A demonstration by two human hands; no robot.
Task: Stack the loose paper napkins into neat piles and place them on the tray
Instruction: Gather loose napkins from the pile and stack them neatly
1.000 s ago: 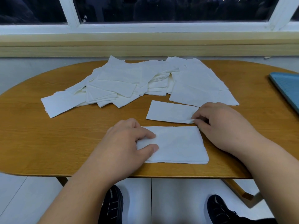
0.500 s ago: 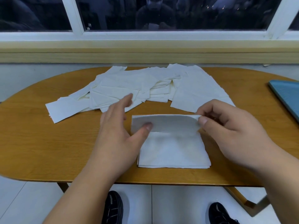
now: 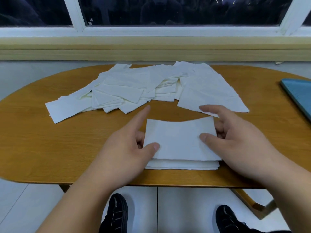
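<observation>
A small neat pile of white napkins (image 3: 181, 163) lies near the table's front edge. One napkin (image 3: 180, 138) rests on top of it, its far edge slightly curled up. My left hand (image 3: 127, 148) holds that napkin's left side, thumb on top, index finger stretched forward. My right hand (image 3: 235, 138) grips the right side, thumb on top and fingers at the edge. A loose heap of napkins (image 3: 138, 88) spreads across the far half of the table. A blue tray (image 3: 299, 96) shows only its corner at the right edge.
The oval wooden table (image 3: 50, 140) stands before a window sill and white window frame. My two black shoes (image 3: 116, 216) are on the tiled floor below. A wooden table leg (image 3: 252, 204) slants down at the lower right.
My right hand carried a single napkin from behind the pile onto its top. My left hand lifted off the pile and now grips the napkin's left side.
</observation>
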